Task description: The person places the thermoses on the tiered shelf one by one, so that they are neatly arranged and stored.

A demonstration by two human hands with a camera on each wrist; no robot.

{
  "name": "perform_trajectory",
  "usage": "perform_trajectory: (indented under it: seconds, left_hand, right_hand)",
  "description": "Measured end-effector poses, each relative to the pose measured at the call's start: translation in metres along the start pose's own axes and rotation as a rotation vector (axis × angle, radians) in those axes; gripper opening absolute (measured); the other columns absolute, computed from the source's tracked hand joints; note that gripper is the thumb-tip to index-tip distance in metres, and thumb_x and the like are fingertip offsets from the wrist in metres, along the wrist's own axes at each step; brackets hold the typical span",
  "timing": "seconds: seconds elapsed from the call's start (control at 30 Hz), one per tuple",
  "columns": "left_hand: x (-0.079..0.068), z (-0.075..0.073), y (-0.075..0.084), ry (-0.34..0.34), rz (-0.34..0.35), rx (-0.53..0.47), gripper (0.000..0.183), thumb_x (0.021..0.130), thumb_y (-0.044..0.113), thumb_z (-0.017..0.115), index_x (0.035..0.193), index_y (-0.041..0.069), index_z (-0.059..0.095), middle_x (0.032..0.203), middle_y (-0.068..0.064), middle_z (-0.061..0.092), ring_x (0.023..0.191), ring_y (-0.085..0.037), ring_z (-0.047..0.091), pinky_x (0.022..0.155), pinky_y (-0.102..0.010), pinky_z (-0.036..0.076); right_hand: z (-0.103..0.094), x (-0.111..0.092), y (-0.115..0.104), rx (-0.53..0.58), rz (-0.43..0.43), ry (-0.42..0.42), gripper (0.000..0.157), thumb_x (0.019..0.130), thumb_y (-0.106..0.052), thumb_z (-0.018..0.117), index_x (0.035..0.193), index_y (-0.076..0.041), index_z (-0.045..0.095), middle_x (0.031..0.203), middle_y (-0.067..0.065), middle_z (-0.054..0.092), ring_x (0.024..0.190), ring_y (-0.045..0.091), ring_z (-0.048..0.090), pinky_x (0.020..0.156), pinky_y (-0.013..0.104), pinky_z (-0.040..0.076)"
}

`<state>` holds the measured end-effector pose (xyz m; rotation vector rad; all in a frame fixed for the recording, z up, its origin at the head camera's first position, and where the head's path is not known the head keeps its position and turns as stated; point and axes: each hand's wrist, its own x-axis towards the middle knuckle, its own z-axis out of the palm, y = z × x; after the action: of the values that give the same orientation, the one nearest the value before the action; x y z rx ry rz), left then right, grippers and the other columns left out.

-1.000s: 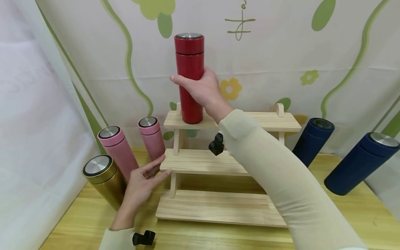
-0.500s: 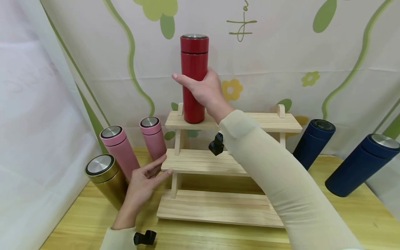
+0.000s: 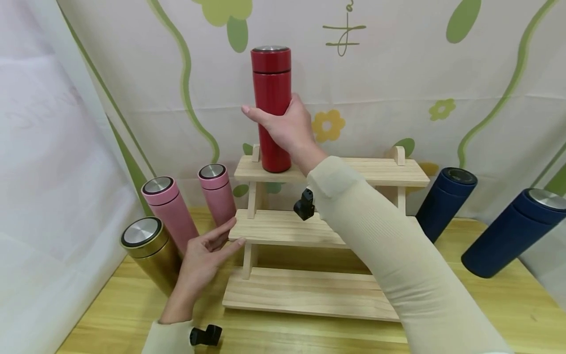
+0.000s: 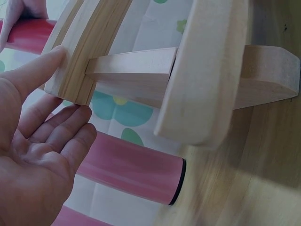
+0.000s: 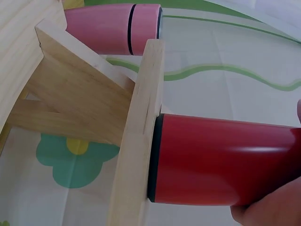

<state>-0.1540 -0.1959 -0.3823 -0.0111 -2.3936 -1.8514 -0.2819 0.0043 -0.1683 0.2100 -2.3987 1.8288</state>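
My right hand (image 3: 289,125) grips a red thermos flask (image 3: 271,91) with a silver-topped lid around its lower half. In the right wrist view, the flask's dark base (image 5: 156,157) meets the top shelf board of a three-tier wooden stand. That spot is near the left end of the top shelf (image 3: 353,169). My left hand (image 3: 199,265) holds the left end of the middle shelf (image 3: 283,227) between thumb and fingers. The left wrist view shows the thumb (image 4: 40,70) on one edge of the board and the fingertips at its other edge.
Two pink flasks (image 3: 170,211) and a gold flask (image 3: 152,255) stand left of the stand, close to my left forearm. Two dark blue flasks (image 3: 508,236) stand on the right. The bottom shelf (image 3: 309,295) bears nothing visible. A patterned cloth (image 3: 376,73) hangs behind.
The red flask has rocked slightly, its top moving right and then a little back left, its base staying near the same place on the shelf. My left hand keeps its hold.
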Motion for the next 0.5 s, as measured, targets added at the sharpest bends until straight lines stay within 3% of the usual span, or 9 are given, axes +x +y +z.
perform_trajectory:
  seconds: [0.27, 0.5]
  left_hand:
    - [0.001, 0.002, 0.0, -0.007, -0.003, -0.009, 0.06, 0.089, 0.038, 0.085, 0.144, 0.025, 0.065, 0.152, 0.007, 0.059, 0.141, -0.014, 0.054, 0.115, -0.035, 0.046]
    - [0.0, 0.001, 0.002, -0.009, -0.01, -0.009, 0.061, 0.088, 0.039, 0.086, 0.144, 0.026, 0.065, 0.152, 0.007, 0.059, 0.142, -0.014, 0.054, 0.115, -0.035, 0.046]
  right_hand:
    - [-0.007, -0.001, 0.006, -0.027, -0.001, -0.004, 0.076, 0.084, -0.055, 0.083, 0.141, -0.023, 0.046, 0.133, -0.004, 0.06, 0.117, 0.014, 0.061, 0.096, 0.038, 0.059]
    - [-0.03, -0.012, 0.011, -0.052, -0.051, 0.003, 0.084, 0.081, -0.064, 0.081, 0.146, -0.022, 0.048, 0.137, -0.004, 0.06, 0.121, 0.012, 0.059, 0.101, 0.035, 0.058]
